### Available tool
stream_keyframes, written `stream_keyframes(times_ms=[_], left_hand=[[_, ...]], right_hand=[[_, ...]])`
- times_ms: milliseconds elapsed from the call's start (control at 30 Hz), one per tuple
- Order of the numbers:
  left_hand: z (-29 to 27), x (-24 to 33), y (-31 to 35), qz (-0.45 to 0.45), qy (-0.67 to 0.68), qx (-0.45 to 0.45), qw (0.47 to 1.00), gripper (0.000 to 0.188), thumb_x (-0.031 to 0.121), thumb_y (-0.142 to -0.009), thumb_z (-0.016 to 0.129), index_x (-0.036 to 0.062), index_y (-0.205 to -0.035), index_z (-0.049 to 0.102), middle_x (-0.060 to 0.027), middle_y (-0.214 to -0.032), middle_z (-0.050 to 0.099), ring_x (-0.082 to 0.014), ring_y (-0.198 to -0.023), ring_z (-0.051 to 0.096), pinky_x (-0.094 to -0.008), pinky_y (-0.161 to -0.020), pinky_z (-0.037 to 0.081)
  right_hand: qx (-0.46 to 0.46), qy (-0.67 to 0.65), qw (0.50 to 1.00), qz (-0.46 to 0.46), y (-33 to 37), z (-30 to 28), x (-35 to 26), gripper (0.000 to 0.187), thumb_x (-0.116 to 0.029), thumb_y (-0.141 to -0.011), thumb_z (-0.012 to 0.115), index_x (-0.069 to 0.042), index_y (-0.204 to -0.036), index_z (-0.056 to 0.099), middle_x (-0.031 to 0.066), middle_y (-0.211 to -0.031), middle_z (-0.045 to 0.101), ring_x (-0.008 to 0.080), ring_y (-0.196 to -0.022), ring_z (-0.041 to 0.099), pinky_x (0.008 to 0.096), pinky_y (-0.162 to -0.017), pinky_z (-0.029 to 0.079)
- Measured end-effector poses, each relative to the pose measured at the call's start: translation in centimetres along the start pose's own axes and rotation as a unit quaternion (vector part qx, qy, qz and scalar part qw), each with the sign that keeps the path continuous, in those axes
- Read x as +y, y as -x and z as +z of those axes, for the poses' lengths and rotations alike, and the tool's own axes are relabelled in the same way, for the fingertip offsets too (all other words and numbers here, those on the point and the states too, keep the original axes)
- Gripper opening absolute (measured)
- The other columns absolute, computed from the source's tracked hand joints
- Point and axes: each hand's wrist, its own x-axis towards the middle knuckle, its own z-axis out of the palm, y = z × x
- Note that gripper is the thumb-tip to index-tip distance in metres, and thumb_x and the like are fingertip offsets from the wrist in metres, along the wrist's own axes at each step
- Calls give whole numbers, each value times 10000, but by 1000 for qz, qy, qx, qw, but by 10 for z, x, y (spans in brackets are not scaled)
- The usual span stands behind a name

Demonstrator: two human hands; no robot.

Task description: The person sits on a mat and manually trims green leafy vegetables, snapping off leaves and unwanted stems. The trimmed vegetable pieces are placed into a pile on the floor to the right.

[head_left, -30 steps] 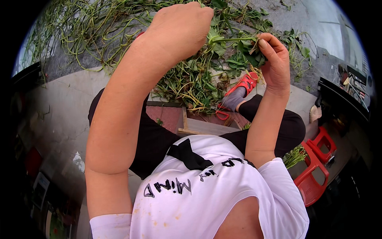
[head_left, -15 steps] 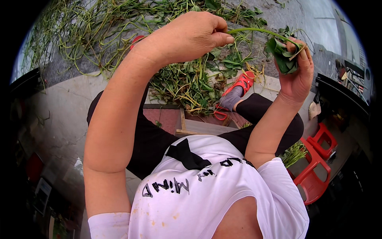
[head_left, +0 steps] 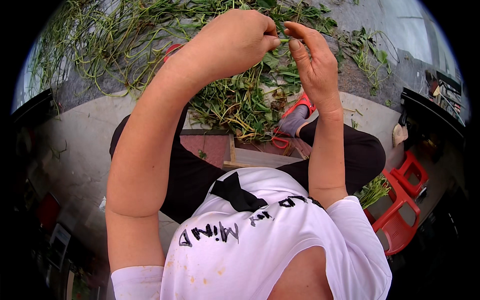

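My left hand [head_left: 245,36] pinches one end of a thin green leaf stalk [head_left: 284,40] between thumb and fingertips. Close beside it, the thumb of my right hand [head_left: 316,62] meets the stalk's other end, with the fingers curled toward it. Only a short piece of the stalk shows between the hands, and no leaf is visible on it. Below and beyond the hands lies a heap of cut green leaves and stems [head_left: 235,107].
Long loose stalks [head_left: 125,47] spread over the grey ground at far left. A smaller clump of greens [head_left: 371,57] lies at far right. A bundle of stalks [head_left: 372,191] rests by a red plastic chair [head_left: 397,225]. My red shoe [head_left: 302,104] stands beside the heap.
My right hand has moved left, close to the left hand. The dark leaf it held is gone from view, and the stalk's visible part is far shorter.
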Motion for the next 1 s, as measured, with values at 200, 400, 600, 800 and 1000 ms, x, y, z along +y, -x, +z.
stream_keyframes(times_ms=[200,400,600,800,1000], left_hand=[[-26,23,-8,-19,172,280,944,185,58,-826,598,-22,-991,578,-122,-885,626,-184,-799,602,-309,-731,476],[-18,11,-10,-199,509,154,823,319,277,-945,471,-18,-1010,577,-66,-847,613,-154,-781,590,-280,-739,472],[-16,-10,-16,-86,664,146,728,286,269,-971,406,50,-829,523,11,-630,498,-116,-612,521,-320,-695,518],[-47,-13,-4,-80,621,320,711,223,249,-961,448,71,-840,506,41,-614,443,-85,-557,455,-268,-585,457],[-42,-26,-2,-90,582,363,722,201,245,-942,493,56,-883,531,48,-634,455,-72,-561,454,-247,-559,438]], right_hand=[[-19,-199,964,174,10,9,15,212,-213,-946,493,-49,-913,624,-4,-616,542,70,-506,489,223,-462,383],[-29,-366,913,176,-2,1,-12,242,-224,-951,491,-9,-931,603,-56,-602,436,20,-505,357,190,-438,283],[-67,-165,984,2,3,38,-7,222,-240,-944,508,-41,-928,604,2,-603,503,81,-538,445,233,-490,370],[-176,-7,961,214,68,114,128,195,-190,-857,562,-67,-1007,588,135,-843,617,268,-704,602,346,-595,474],[-127,-182,771,597,128,174,190,485,-183,-851,600,-6,-1274,440,75,-986,612,137,-743,577,259,-557,477]])
